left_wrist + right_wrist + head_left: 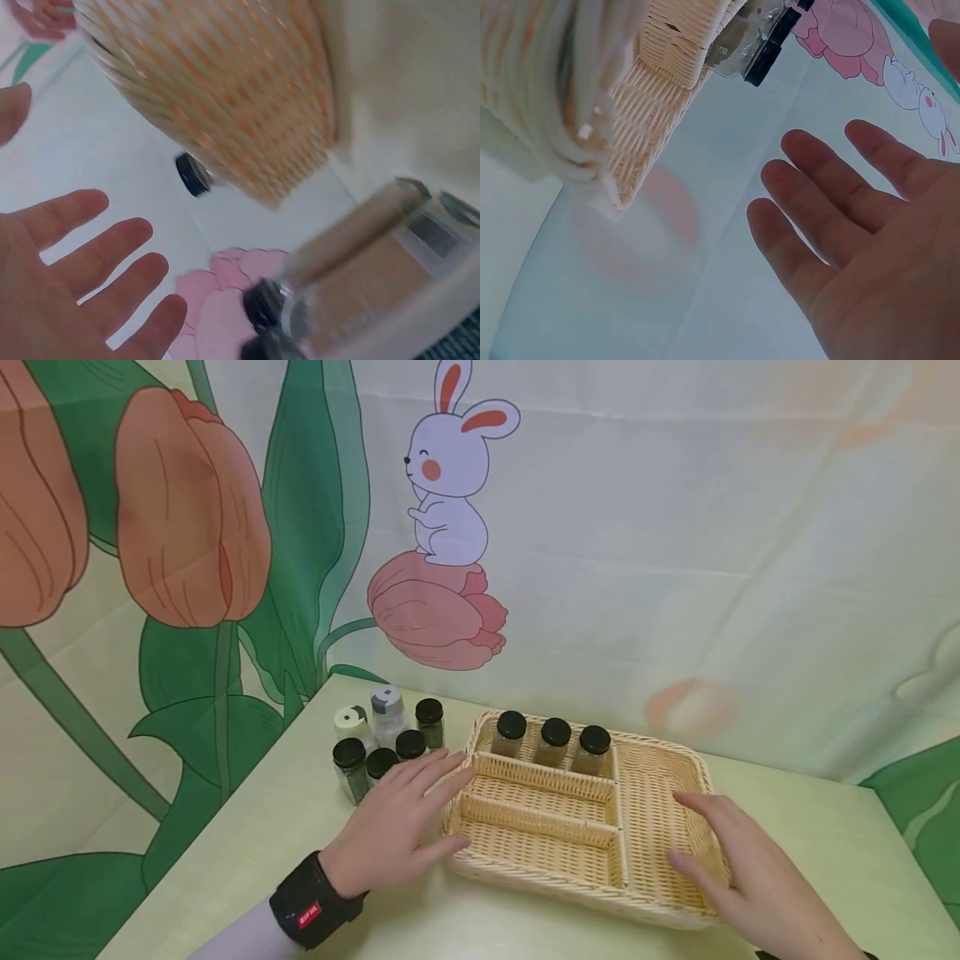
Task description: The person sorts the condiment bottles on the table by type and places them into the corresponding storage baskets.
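Both hands flank a wicker basket (652, 793) that sits near the middle of the pale green tabletop (255, 843), its long side running toward the right edge. The left hand (393, 822) lies with straight, spread fingers at the basket's left end, fingertips reaching the rim, thumb along the near corner; its grip is released and holds nothing. The right hand (738, 860) hovers with relaxed, extended fingers over the basket's right end, grip likewise released; whether it touches the rim I cannot tell. Three black-capped jars (554, 742) stand in the basket's far compartment. A cluster of more small jars (382, 739) stands just beside the left hand, toward the tabletop's far left corner. A black wristband (311, 902) wraps the left wrist. Behind the tabletop hangs a cloth backdrop (675, 527) printed with a rabbit (450, 468) and tulips.
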Available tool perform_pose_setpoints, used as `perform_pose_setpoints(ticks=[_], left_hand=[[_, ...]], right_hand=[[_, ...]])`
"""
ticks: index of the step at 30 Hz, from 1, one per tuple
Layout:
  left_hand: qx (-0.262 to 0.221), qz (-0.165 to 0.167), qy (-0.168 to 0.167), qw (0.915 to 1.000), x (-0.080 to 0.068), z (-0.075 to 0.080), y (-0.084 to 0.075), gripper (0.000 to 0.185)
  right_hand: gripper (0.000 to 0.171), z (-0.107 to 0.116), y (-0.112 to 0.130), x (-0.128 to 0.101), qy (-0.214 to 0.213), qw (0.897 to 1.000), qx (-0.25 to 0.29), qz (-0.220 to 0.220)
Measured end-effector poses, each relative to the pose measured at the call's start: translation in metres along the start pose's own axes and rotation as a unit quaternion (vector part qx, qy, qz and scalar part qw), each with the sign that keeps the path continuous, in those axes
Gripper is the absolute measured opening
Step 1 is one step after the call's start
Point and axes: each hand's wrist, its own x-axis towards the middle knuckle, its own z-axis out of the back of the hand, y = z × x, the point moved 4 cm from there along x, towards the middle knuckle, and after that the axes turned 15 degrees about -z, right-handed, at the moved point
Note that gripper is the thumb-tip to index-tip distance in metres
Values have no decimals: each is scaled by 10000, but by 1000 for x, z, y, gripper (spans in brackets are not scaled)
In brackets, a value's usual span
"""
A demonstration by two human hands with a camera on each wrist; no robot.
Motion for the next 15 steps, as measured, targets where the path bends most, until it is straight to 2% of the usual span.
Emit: perform_pose_setpoints(ticks=[6,9,15], left_hand=[[118,503,-294,9982,-4,2,25,73],[409,721,-389,9958,-8,8,37,74],[918,1189,-219,9884,-19,19,56,85]], right_hand=[[71,-6,-7,-8,176,9996,206,-32],[74,-9,-9,-10,240,9994,260,-44],[79,-13,-12,-13,285,9993,231,6]])
